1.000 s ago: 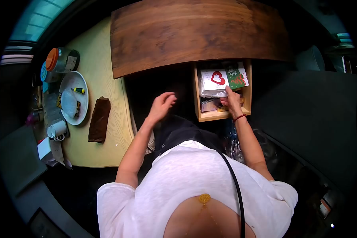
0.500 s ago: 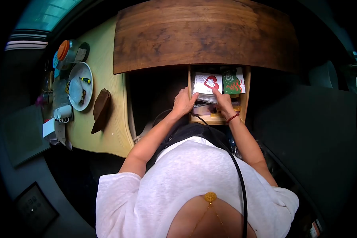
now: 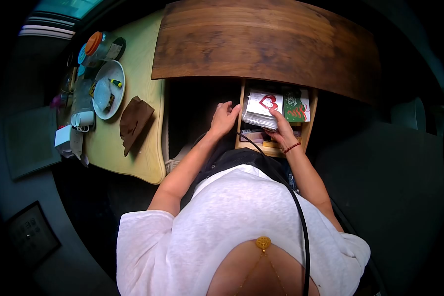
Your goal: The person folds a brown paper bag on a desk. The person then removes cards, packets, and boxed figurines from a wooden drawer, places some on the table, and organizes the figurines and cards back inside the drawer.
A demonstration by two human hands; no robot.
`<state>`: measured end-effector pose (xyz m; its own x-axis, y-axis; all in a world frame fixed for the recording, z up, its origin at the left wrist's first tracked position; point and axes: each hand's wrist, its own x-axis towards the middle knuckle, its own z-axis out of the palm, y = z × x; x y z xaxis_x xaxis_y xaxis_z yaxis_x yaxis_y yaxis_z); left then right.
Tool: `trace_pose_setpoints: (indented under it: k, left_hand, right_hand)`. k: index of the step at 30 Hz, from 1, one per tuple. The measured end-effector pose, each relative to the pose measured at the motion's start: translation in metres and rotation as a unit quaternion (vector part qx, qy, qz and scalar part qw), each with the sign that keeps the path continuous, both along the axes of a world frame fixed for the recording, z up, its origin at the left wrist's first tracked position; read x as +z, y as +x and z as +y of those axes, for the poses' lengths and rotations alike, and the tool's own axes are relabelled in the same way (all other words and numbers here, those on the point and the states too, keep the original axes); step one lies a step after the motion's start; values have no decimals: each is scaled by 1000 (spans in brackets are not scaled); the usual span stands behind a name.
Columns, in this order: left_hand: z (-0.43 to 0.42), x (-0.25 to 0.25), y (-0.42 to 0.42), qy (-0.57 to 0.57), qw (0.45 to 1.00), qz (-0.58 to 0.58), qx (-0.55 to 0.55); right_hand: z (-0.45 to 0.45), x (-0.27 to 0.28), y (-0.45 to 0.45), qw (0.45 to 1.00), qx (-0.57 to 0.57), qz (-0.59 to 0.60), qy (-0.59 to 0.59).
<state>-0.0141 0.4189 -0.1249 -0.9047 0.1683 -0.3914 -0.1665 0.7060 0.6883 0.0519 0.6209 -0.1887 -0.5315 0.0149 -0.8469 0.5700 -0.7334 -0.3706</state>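
Observation:
A wooden drawer [image 3: 308, 129] stands pulled out from under a brown wooden desk top [image 3: 266, 44]. My right hand [image 3: 283, 132] grips a stack of plastic-wrapped cards [image 3: 261, 107], the top one white with a red heart, thumb on top. Beside the stack in the drawer lies a green and white card [image 3: 295, 104] with red lettering. Small boxes [image 3: 254, 136] lie at the drawer's front. My left hand [image 3: 225, 118] is at the drawer's left side, fingers apart and holding nothing that I can see.
On the light wooden table [image 3: 145, 128] at the left are a brown paper bag [image 3: 134, 121], a white plate [image 3: 114, 106] with a yellow-tipped tool, a jar with an orange lid [image 3: 93, 43] and white cups [image 3: 83, 119]. A black cable [image 3: 293, 197] hangs across my front.
My left hand came over to the drawer's left side, then drew slightly off the card stack. My right hand has closed on the stack, which now sits tilted. The camera view has shifted.

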Motion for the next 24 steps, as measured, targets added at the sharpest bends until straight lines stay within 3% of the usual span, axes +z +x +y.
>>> trace_pose_setpoints:
  k: [3,4,5,8,9,11,13,15,17,20,23,24]
  left_hand:
    - [-9,1,-3,80,996,-26,43]
    - [-11,7,-4,142,983,-108,44]
    - [-9,15,-2,142,983,-108,48]
    - [-3,31,5,307,925,-221,-29]
    - [1,39,6,311,929,-194,-39]
    - [10,44,8,336,933,-126,-27]
    - [9,57,8,345,934,-76,-59]
    - [5,70,9,354,930,-29,-89]
    - [-5,81,9,340,926,34,-159]
    - [-23,87,17,306,938,105,-128]
    - [-46,92,25,232,948,187,-111]
    - [-55,87,26,245,947,190,-89]
  right_hand:
    - [5,25,19,999,17,39,-25]
    - [9,34,26,996,42,60,-51]
    - [9,45,30,996,45,59,-51]
    - [9,76,37,981,76,177,17]
    - [8,81,35,980,80,179,16]
    - [6,88,32,944,111,308,42]
    - [6,90,26,936,136,321,40]
    - [3,93,24,907,199,350,124]
    - [1,101,15,899,239,350,111]
    - [-4,107,-1,849,338,370,166]
    - [-33,126,-23,869,266,409,86]
    - [-43,129,-28,856,295,411,107]
